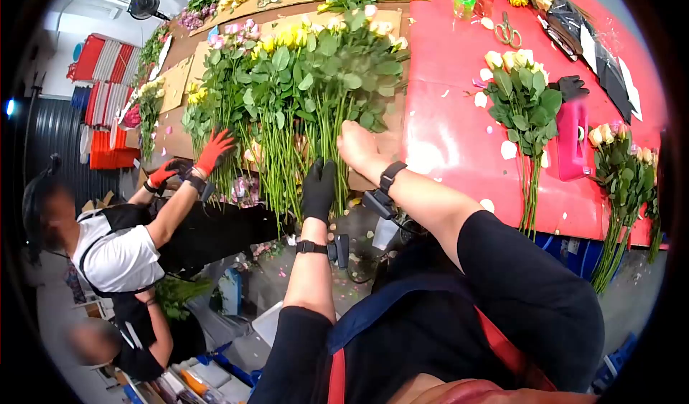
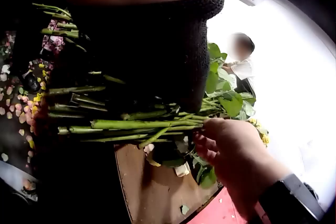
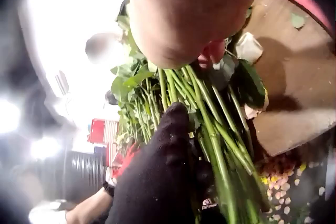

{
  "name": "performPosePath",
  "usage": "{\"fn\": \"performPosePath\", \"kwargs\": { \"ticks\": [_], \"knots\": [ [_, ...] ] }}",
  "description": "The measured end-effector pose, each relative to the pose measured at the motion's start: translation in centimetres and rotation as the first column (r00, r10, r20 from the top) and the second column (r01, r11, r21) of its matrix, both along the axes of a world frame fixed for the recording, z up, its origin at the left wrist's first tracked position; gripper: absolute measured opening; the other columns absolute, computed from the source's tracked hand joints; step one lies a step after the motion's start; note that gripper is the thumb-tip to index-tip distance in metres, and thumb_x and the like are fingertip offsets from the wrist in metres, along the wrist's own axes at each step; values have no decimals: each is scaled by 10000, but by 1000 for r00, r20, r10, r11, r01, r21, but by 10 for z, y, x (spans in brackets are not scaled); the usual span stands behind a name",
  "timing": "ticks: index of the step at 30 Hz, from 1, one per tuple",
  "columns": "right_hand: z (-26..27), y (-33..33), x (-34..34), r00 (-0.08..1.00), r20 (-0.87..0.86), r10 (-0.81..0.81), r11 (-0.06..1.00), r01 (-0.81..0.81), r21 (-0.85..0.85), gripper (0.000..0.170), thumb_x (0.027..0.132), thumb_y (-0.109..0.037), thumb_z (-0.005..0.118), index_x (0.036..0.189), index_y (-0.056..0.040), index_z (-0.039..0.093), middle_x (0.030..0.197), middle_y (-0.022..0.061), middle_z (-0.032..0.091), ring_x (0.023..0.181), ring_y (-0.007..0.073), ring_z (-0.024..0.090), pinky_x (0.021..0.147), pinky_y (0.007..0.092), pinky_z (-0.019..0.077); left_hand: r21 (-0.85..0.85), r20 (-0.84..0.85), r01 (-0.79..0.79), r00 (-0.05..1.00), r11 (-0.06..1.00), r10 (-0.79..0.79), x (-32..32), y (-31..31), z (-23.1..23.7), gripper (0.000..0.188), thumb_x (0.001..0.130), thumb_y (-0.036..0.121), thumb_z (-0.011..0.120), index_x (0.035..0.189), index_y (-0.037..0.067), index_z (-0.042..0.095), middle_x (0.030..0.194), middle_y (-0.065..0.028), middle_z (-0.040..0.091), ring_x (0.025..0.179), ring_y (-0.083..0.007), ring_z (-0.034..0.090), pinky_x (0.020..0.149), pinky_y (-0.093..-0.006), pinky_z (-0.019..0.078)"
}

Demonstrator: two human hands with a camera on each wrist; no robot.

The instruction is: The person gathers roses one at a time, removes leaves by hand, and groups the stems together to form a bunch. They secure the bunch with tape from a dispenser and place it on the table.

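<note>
In the head view a wide row of long-stemmed roses (image 1: 287,128) lies at the table's front side, blooms away from me and stems toward me. My left hand (image 1: 318,192), in a black knit glove, holds green stems (image 3: 218,140) low down, with thumb and fingers on either side of them. Higher up on the stems, my bare right hand (image 1: 357,146) has its fingers curled round several of them, just under the leaves. Cut stem ends (image 2: 65,129) stick out past the glove in the left wrist view.
A bunch of cream roses (image 1: 527,106) lies on the red table cover (image 1: 445,117), near scissors (image 1: 507,31) and a pink holder (image 1: 572,142). To the left another person's red gloves (image 1: 214,153) reach among the flowers. Petals litter the floor.
</note>
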State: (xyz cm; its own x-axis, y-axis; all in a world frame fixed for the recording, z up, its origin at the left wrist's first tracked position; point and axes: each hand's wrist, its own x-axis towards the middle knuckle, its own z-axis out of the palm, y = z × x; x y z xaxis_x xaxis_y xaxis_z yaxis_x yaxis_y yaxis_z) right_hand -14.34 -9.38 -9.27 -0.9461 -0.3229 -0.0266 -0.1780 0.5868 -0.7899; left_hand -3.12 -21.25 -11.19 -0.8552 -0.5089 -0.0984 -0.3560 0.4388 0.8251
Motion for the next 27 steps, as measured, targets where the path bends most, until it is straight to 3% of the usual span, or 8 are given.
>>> {"fn": "performPosePath", "kwargs": {
  "ticks": [2,4,5,6,10,16,21,27],
  "knots": [
    [-1,-7,-5,990,-96,100,994,-96,52,159,792,-53,512,925,22,555,924,220,613,857,366,636,752,438,523,-284,60,71,997,956,-56,4,-1,4,703,848,421,647,1300,-83,458,1176,-267,590,978,-304,625,817,-354,487],
    [-5,-13,-11,981,-109,163,986,-158,49,154,792,-58,512,915,20,562,922,221,620,842,363,642,735,440,527,-559,327,258,942,788,-76,0,23,44,856,802,537,633,1352,-70,386,1140,-277,591,970,-346,622,789,-391,496],
    [-7,-15,-15,973,-117,198,980,-193,51,152,791,-60,512,910,19,566,922,222,623,835,362,645,726,441,528,-648,451,362,891,670,-46,-1,35,57,932,778,595,626,1377,-63,350,1122,-282,592,965,-366,621,775,-409,500],
    [-10,-13,-19,974,-140,180,984,-176,41,151,784,-64,503,872,20,593,897,225,642,826,371,648,718,449,528,-608,530,398,847,687,-22,-6,37,56,1091,721,689,604,1425,-56,229,1079,-266,600,938,-372,623,729,-437,502],
    [-11,25,-33,951,13,309,946,-309,95,256,786,-239,595,836,11,618,863,228,645,847,397,625,734,474,500,-750,526,432,849,501,54,-16,37,6,936,781,434,626,1409,-110,194,915,-230,621,699,-317,655,583,-456,506],
    [-26,69,-22,954,71,292,953,-296,58,276,782,-278,634,827,-6,640,791,204,650,760,354,635,692,436,490,-634,622,469,782,615,45,-22,38,22,833,819,336,582,1425,-86,198,961,-193,631,776,-277,659,624,-442,513],
    [12,94,-43,954,187,235,962,-256,95,262,780,-256,659,864,-8,658,795,170,657,733,275,641,679,377,503,-384,625,495,761,780,-175,-19,19,60,998,755,612,589,1404,-74,265,1168,-257,581,1009,-367,609,813,-434,502],
    [104,96,-90,971,69,231,958,-239,157,214,811,-195,646,859,13,637,740,167,655,700,258,651,643,372,504,-253,291,283,934,925,-206,-1,-20,103,637,766,557,640,1098,14,631,1080,-239,610,991,-353,609,847,-421,482]
  ]
}}
